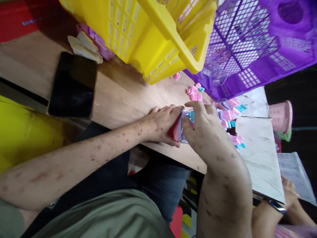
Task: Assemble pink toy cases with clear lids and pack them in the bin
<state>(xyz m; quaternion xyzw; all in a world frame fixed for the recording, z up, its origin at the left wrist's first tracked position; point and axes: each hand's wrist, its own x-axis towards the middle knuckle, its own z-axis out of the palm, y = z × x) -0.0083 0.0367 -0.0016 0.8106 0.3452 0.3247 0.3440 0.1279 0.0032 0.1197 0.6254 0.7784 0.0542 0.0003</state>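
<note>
Wooden table (pixel 128 92) matt; baskets (pixel 153 36) glossy plastic; phone (pixel 73 86) glass, probably.

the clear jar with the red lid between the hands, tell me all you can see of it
The jar is small, of clear plastic as it looks, with a red lid facing the left hand. It lies on its side at the wooden table's edge. Pink and blue pieces show through it. The right hand covers most of its body.
</note>
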